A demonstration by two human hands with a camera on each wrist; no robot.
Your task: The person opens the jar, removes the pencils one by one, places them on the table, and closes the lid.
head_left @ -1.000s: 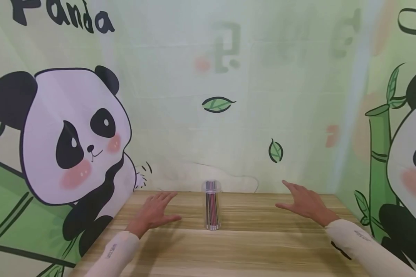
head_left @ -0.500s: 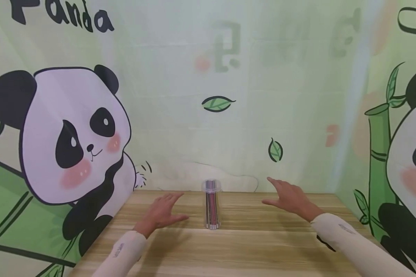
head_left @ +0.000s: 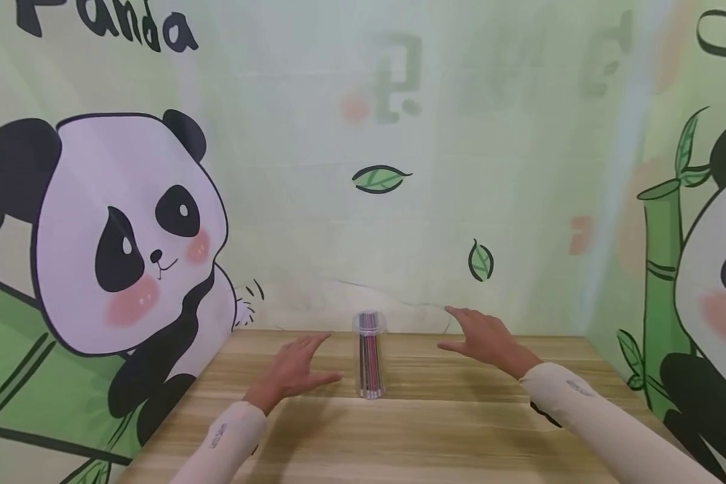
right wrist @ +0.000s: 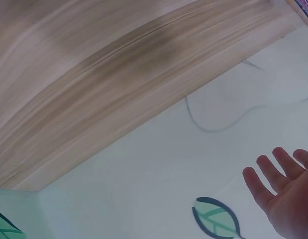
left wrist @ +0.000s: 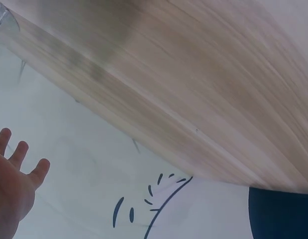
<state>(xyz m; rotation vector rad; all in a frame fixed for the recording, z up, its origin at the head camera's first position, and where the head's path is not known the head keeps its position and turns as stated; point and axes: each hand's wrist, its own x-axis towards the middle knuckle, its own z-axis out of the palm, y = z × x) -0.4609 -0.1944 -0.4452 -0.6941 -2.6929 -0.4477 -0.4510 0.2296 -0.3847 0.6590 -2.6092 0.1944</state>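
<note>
Your left hand (head_left: 293,368) hovers over the left part of the wooden table (head_left: 411,437), its fingers extended and its thumb held wide of them, with nothing in its grasp. Your right hand (head_left: 484,339) is over the right part, toward the far edge, and is likewise spread, its thumb well apart from the fingers and its palm turned inward. Between them, near the far edge of the table, is a clear tube (head_left: 371,366) packed with thin, dark and coloured sticks; its broad clear rim is at the far end, and you cannot tell for sure whether it stands or lies flat. Neither hand touches it: your left thumb points toward it from just left of it, while your right hand is farther off on the other side. In the left wrist view your fingers show apart at the edge, with the clear end of the tube in a corner; in the right wrist view your fingers are also apart, with a small part of the tube in the opposite corner. You wear pale sleeves (head_left: 611,417) on both arms, and shadows fall on the table beneath them. Beyond the far edge hangs a pale green backdrop (head_left: 302,134) with two printed leaves (head_left: 381,179), and a large printed panda (head_left: 127,235) fills the left side.
</note>
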